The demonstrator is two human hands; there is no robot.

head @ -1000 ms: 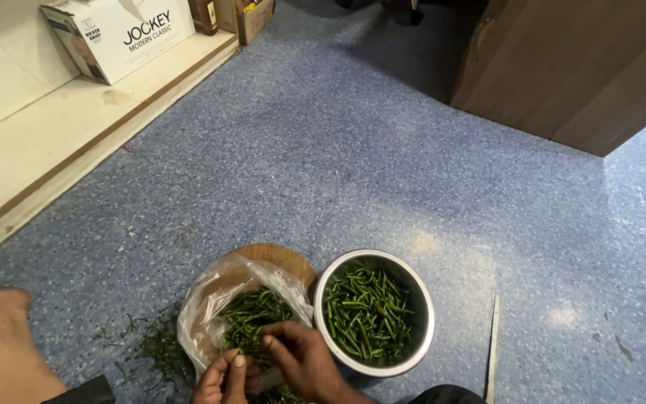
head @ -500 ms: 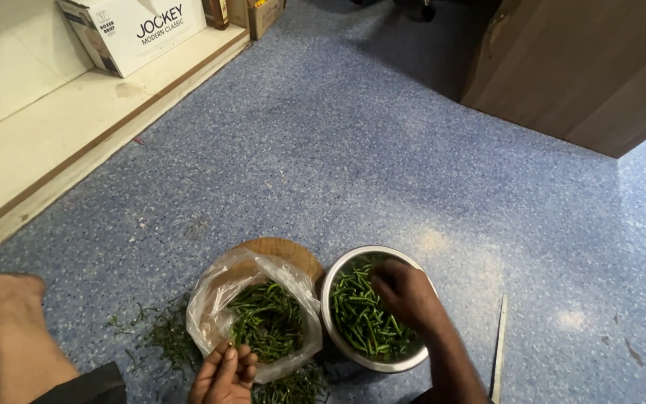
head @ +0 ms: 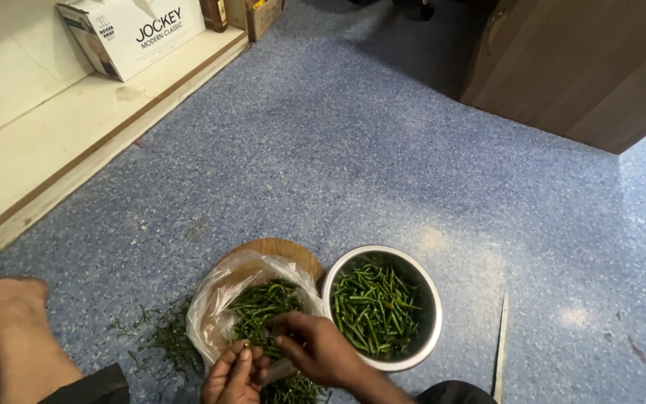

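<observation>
- pinching a thin green chilli (head: pixel 263 310) together, the left hand (head: pixel 235 376) and right hand (head: pixel 315 348) met over the plastic bag (head: pixel 214 307).
- chillies seemed light, bendy, easily snapped; best held near the stem.

On the blue speckled floor (head: pixel 383 150) lie a steel bowl (head: pixel 431 337), a plastic bag (head: pixel 218 299), a round wooden board (head: pixel 285 251) and green scraps (head: pixel 162 337).

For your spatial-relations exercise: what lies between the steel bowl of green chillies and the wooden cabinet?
Head view: only bare blue speckled floor separates the steel bowl from the wooden cabinet.
</observation>
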